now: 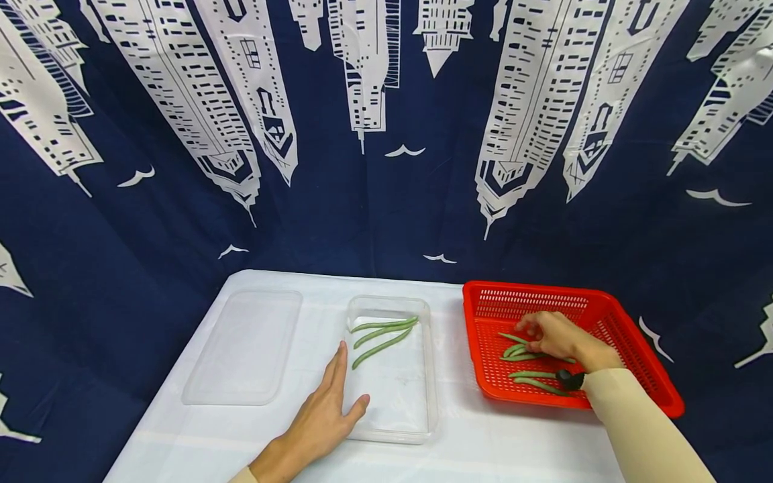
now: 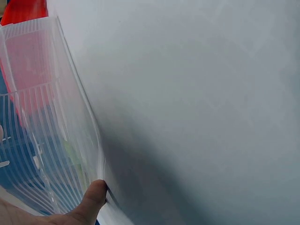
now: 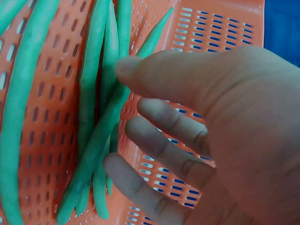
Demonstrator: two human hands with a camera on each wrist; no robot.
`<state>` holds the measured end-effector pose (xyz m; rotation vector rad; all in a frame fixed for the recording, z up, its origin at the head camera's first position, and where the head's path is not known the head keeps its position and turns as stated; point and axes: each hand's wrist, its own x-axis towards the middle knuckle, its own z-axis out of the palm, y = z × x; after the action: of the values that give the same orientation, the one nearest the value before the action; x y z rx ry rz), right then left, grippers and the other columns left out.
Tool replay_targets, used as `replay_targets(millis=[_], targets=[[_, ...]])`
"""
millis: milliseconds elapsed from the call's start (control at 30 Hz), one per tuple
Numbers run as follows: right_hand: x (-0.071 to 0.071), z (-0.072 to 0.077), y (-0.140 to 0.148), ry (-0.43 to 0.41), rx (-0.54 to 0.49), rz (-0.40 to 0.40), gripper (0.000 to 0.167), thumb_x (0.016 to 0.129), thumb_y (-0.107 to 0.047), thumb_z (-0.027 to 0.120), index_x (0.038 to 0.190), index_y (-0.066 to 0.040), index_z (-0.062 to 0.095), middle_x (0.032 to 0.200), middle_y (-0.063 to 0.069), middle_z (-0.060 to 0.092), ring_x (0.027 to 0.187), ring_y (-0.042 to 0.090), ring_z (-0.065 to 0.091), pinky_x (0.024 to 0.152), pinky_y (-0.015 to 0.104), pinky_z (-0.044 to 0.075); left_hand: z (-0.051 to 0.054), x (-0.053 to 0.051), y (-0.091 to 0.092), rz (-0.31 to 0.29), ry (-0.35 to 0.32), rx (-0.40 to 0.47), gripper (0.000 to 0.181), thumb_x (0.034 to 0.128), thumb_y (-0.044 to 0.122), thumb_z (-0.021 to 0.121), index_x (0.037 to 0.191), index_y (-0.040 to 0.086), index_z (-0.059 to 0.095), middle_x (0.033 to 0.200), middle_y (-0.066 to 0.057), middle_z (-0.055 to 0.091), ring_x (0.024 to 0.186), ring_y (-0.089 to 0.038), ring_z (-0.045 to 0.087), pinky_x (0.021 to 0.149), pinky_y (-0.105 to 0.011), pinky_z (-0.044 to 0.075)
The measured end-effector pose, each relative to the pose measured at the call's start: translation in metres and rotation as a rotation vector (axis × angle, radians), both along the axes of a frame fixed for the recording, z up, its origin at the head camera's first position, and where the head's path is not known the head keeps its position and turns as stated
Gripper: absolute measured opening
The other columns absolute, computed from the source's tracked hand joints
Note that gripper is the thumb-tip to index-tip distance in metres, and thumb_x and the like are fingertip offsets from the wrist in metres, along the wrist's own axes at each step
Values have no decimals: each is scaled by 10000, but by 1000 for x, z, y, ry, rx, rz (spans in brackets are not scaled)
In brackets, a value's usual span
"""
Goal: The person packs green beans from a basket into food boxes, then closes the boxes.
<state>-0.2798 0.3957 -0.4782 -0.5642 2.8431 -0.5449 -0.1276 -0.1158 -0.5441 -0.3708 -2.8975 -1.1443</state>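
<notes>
My left hand (image 1: 323,416) has its fingers straight along the left side of a clear plastic container (image 1: 431,376). In the left wrist view, the thumb (image 2: 96,194) touches the container's rim. Three green beans (image 1: 380,345) lie at the container's far end. Over the red basket (image 1: 489,396), my right hand (image 1: 558,335) reaches down to a small pile of green beans (image 1: 516,350). In the right wrist view, the thumb (image 3: 129,68) lies across the topmost green bean (image 3: 101,136), with the loosely bent fingers (image 3: 140,133) beside it and apart from the thumb.
A translucent flat lid (image 1: 241,349) lies on the white tabletop (image 1: 489,443), left of the container. More green beans (image 1: 534,379) are in the basket's near part. A dark blue cloth (image 1: 362,221) printed with white buildings hangs behind the table.
</notes>
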Motion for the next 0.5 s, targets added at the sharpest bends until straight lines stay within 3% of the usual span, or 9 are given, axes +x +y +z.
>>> replay_targets(millis=[167, 500], targets=[[-1, -1, 5, -37, -17, 0, 325, 875, 42, 948, 1165, -64, 847, 1008, 93, 758, 868, 149, 657, 780, 273, 566, 0, -1, 0, 3, 4, 3, 1069, 1153, 442, 716, 1892, 125, 13, 1957, -188, 199, 1377, -541, 728, 1106, -673, 645], [-2, -4, 9, -40, -35, 12, 339, 815, 127, 910, 1065, -90, 840, 972, 78, 754, 844, 136, 666, 761, 255, 551, 0, 0, 0, 5, 7, -2, 1065, 1154, 433, 717, 1891, 114, 17, 1954, -193, 206, 1371, -556, 732, 1095, -670, 651]])
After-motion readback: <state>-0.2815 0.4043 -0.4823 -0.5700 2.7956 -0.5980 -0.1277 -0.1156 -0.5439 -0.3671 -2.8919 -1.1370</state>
